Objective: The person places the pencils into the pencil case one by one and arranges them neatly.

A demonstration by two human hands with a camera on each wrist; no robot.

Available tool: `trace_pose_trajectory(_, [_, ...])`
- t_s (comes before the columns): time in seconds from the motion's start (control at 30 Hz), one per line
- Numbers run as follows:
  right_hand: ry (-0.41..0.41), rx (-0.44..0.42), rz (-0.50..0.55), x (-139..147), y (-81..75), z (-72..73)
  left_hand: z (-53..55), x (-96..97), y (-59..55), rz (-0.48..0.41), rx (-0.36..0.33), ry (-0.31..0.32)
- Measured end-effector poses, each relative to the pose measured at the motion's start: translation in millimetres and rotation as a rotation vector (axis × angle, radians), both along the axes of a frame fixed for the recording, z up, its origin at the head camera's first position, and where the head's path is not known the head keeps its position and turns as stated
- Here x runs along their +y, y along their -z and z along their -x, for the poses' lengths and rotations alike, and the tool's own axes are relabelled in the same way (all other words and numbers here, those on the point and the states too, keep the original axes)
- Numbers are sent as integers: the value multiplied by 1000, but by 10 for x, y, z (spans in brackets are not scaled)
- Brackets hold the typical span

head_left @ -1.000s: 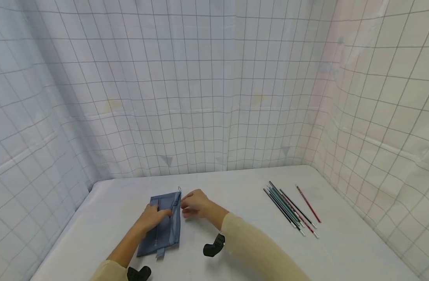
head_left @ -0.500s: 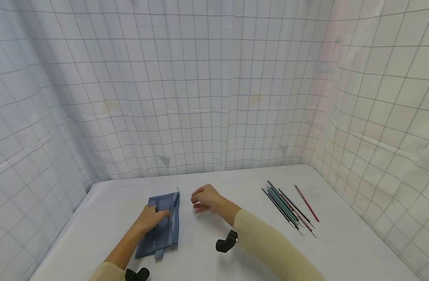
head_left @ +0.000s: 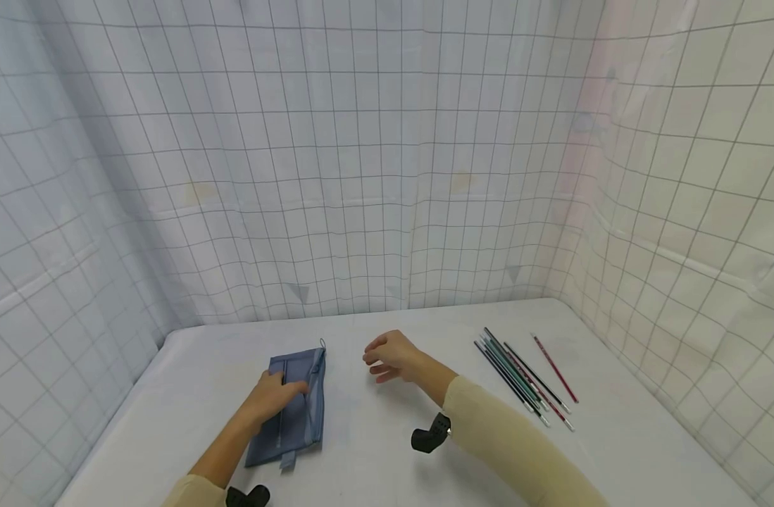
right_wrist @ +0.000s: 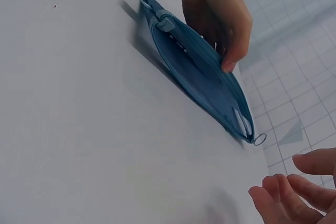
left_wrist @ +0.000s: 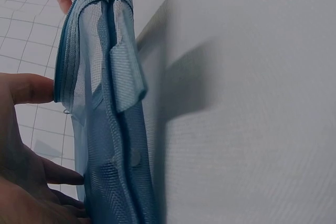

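A flat blue mesh pencil case point(head_left: 294, 422) lies on the table at the left, its zip side toward the right. Its mouth gapes in the right wrist view, with a small ring point(right_wrist: 260, 139) at the far end. My left hand point(head_left: 275, 398) holds the case's upper side, thumb at the zip edge point(left_wrist: 64, 61) and fingers against the mesh face. Right of the case, my right hand point(head_left: 394, 355) hovers apart from it, fingers loosely bent with nothing between them. Several dark, green and red pencils point(head_left: 513, 373) lie together farther right.
One red pencil point(head_left: 554, 367) lies apart, right of the others. A white table point(head_left: 387, 451) bears everything, with white gridded curtains point(head_left: 374, 176) standing at its back and sides. Black wrist cameras point(head_left: 431, 433) jut from both sleeves.
My right hand has moved away from the pencil case's zip edge, to the right and slightly back, its fingers spreading a little. The left hand and the case stay in place.
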State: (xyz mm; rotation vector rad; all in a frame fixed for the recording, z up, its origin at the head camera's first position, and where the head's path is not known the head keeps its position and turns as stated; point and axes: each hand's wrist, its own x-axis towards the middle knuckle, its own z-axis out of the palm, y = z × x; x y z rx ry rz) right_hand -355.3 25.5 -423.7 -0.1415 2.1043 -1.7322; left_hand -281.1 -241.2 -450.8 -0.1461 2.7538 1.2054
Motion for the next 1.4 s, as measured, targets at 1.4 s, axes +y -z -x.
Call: trace_pose_trajectory(1.4, [111,99,-239,1383,-140,107,-8,10,-6,12,-1,-10])
